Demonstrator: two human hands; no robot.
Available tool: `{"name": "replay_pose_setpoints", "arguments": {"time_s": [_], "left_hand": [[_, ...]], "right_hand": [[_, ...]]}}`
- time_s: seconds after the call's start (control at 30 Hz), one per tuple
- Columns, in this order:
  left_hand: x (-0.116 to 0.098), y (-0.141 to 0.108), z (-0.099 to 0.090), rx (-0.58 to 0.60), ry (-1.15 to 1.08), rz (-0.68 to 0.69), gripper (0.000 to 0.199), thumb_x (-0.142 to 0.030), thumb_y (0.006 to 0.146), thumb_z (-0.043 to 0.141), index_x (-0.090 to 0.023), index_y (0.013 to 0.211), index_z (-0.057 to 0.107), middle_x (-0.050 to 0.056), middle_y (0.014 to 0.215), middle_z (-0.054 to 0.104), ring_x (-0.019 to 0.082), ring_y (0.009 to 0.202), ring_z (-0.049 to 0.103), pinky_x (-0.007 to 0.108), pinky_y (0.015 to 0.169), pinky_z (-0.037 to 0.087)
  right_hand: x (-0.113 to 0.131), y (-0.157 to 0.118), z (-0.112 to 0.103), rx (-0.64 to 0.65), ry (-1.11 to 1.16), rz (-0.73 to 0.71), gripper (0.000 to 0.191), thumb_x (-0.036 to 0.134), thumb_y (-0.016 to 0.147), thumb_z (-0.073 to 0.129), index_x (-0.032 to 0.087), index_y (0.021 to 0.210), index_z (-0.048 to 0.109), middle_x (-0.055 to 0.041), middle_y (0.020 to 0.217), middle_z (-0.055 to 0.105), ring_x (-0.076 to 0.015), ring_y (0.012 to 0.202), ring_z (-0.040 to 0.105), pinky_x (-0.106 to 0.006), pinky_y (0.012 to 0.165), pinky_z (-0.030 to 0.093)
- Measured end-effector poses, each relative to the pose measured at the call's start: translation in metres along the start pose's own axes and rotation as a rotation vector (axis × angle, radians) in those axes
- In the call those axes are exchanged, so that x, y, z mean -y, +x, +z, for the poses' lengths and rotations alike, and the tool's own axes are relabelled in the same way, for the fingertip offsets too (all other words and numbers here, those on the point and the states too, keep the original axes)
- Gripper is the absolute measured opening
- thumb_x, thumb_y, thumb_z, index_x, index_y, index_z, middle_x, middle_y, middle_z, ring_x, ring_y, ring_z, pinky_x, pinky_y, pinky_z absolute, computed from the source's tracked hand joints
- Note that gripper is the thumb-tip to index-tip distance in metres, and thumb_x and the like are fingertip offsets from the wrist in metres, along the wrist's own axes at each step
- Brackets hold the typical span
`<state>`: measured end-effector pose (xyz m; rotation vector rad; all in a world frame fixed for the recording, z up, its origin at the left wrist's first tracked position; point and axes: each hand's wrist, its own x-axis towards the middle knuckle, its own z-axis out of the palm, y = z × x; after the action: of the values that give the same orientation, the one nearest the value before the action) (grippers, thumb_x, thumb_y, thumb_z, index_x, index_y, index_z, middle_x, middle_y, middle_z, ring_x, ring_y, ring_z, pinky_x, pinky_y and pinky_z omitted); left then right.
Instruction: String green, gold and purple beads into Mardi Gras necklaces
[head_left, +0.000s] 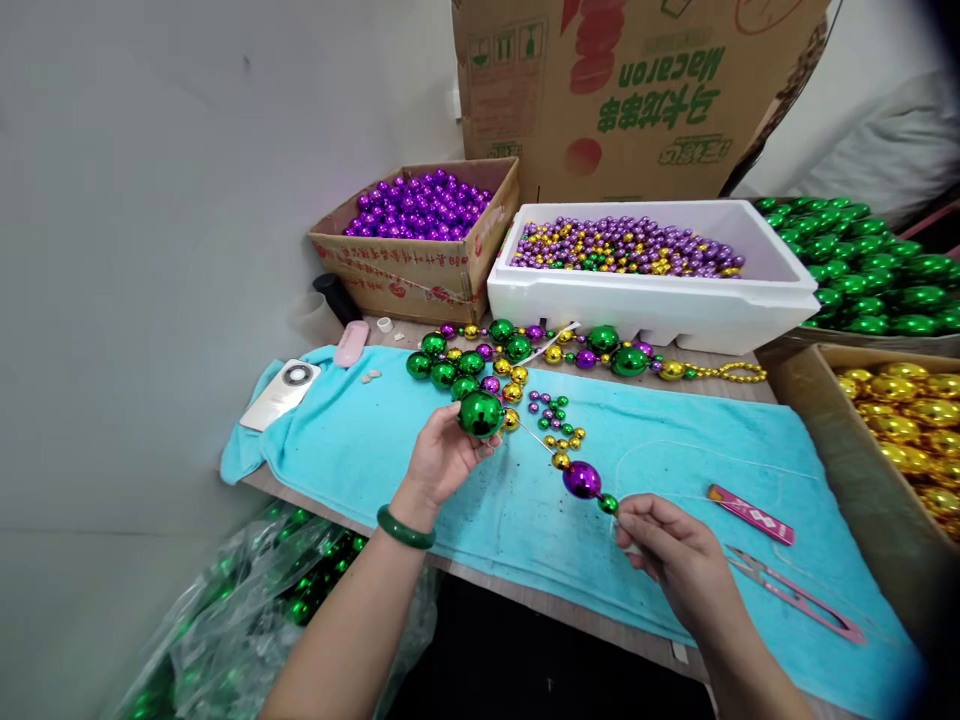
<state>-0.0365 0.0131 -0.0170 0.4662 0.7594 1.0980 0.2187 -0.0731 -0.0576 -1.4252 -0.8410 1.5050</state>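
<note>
My left hand [446, 450], with a green bangle on its wrist, is closed around a large shiny green bead [481, 413]. A thread runs from that bead to a small gold bead [561, 460], a purple oval bead [582, 480] and a small green bead [608, 504]. Just past the small green bead, my right hand [664, 545] pinches the thread; its fingertips hide the exact grip. Loose green beads [443, 375] and gold beads [512, 392] lie behind my left hand. Several smaller beads [555, 415] rest between the hands on the blue towel [345, 430].
Pink thread snips [799, 595] and a pink packet [750, 514] lie at right. Behind are a finished-looking bead strand [628, 360], a white foam box [645, 305] and a carton of purple beads [405, 270]. A phone [281, 394] lies left; gold beads [907, 420] fill a right-hand carton.
</note>
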Motion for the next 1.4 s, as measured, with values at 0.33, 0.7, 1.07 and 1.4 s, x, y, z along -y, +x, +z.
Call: {"name": "replay_pose_setpoints", "arguments": {"time_s": [0.33,0.7,1.07,1.4], "left_hand": [[0.001,0.0,0.0,-0.007,0.012,0.031,0.025,-0.035,0.076,0.056,-0.013,0.087,0.063,0.008,0.082,0.068,0.017,0.07,0.062,0.027,0.063,0.048],[0.002,-0.012,0.009,0.216,0.475,0.089,0.047,-0.025,0.072,0.065,-0.021,0.118,0.055,0.006,0.109,0.059,0.018,0.091,0.055,0.026,0.074,0.043],[0.015,-0.021,0.027,0.374,0.689,0.183,0.048,-0.03,0.072,0.069,-0.022,0.115,0.05,0.007,0.104,0.058,0.021,0.095,0.055,0.032,0.082,0.043],[0.012,-0.026,0.034,0.381,0.724,0.163,0.049,-0.029,0.072,0.07,-0.023,0.117,0.053,0.006,0.103,0.06,0.02,0.095,0.056,0.031,0.083,0.043]], "right_hand": [[0.0,0.0,-0.006,-0.001,-0.046,-0.005,0.032,0.044,0.064,0.073,0.016,0.072,0.061,-0.0011,0.057,0.057,-0.008,0.044,0.045,-0.019,0.04,0.028],[0.011,0.005,-0.023,0.052,-0.172,-0.049,0.033,0.046,0.064,0.072,0.015,0.071,0.061,-0.0011,0.055,0.056,-0.0087,0.045,0.046,-0.02,0.039,0.029],[-0.013,0.013,-0.031,0.131,-0.132,-0.022,0.029,0.042,0.071,0.069,0.015,0.077,0.059,-0.0005,0.06,0.058,-0.0086,0.046,0.047,-0.019,0.04,0.027],[-0.016,0.018,-0.032,0.185,-0.053,0.027,0.028,0.039,0.069,0.071,0.015,0.076,0.059,-0.0004,0.058,0.059,-0.0078,0.044,0.047,-0.019,0.039,0.026]]}}
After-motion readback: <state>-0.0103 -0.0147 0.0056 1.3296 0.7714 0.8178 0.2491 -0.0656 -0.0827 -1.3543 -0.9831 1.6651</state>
